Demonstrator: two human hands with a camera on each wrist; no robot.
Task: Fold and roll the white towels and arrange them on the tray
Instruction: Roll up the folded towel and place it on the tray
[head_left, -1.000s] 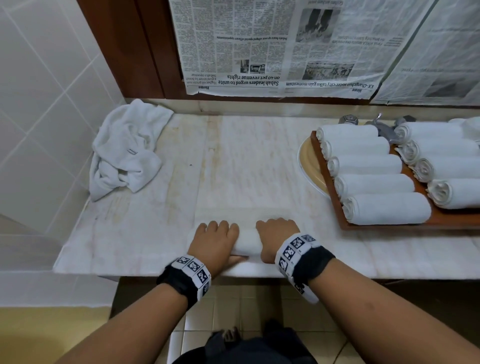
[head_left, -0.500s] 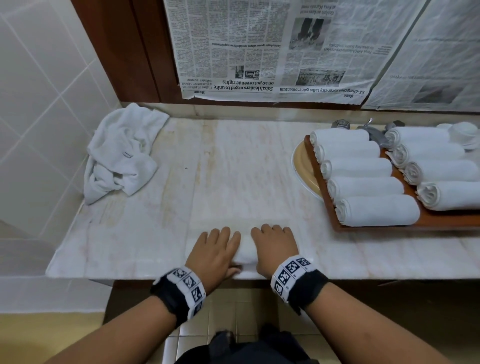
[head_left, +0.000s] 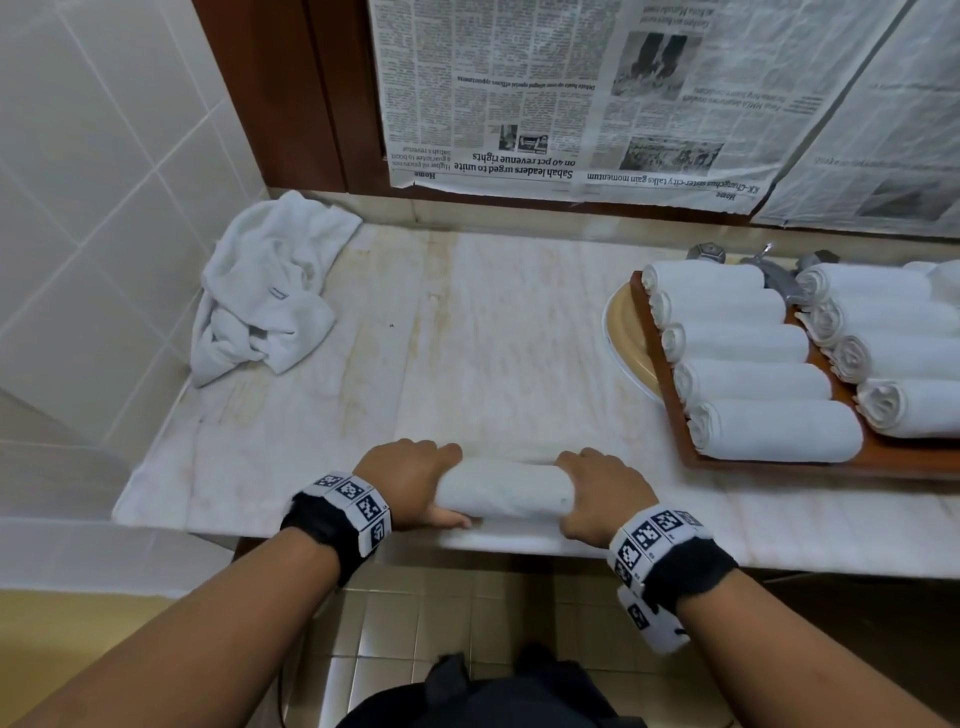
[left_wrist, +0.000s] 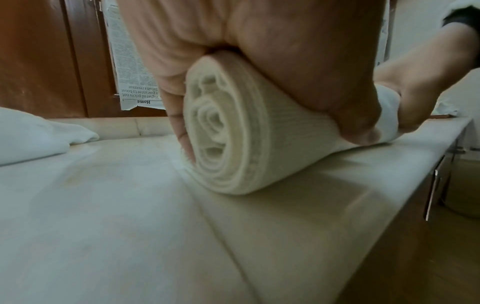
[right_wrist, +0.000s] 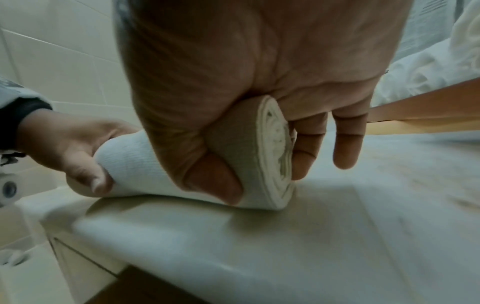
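At far left lies one crumpled white cloth towel (head_left: 262, 291). Your left hand (head_left: 410, 480) and right hand (head_left: 600, 493) each curl around an end of one rolled white towel (head_left: 504, 491) at the marble counter's (head_left: 467, 338) near edge. Right: nine rolled towels visible (head_left: 753, 384) on one brown wooden tray (head_left: 670, 395).

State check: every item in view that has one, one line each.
left hand: grips the roll's left end
right hand: grips the roll's right end
towel being rolled: partly rolled, its flat part on the counter
crumpled towels: unfolded heap, far left
rolled towels: nine visible, two rows on the tray
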